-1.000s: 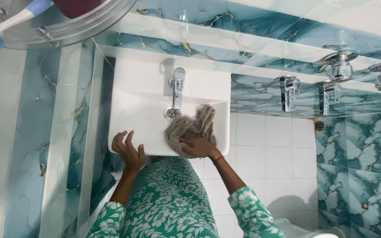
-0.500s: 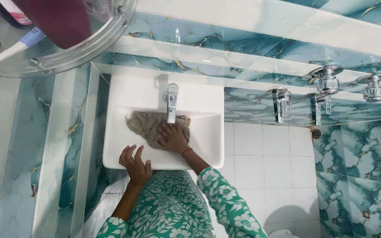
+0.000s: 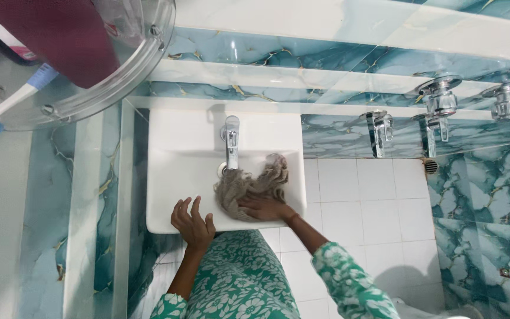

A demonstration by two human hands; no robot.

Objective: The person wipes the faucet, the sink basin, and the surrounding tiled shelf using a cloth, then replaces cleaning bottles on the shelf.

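Head camera looks straight down on a person in a green floral tunic (image 3: 231, 277) standing at a white wall-mounted sink (image 3: 172, 177). Nearest the body, the left hand (image 3: 193, 221) rests on the sink's front rim with fingers spread and loose, grasping nothing. Just to its right, the right hand (image 3: 264, 208) presses flat onto a bunched grey-brown rag (image 3: 249, 186), fingers splayed over the cloth rather than clenched around it. The rag lies inside the basin at its right front corner, one end trailing up the right wall, the other reaching toward the drain (image 3: 222, 170). Beyond both hands, a chrome tap (image 3: 231, 139) stands at the back of the sink; no water can be seen running.

As far as the picture shows, the wiping is mid-way: the rag covers only the right side of the basin, while the left half, the back ledge and the tap are untouched by it at this moment. Whether those parts are already clean cannot be told, since the porcelain looks equally white throughout.

Further right of the right hand, chrome wall taps (image 3: 438, 112) jut from blue marbled tiles. Far up and left of the left hand, a clear round shelf (image 3: 119, 71) carries a toothbrush (image 3: 1, 115).
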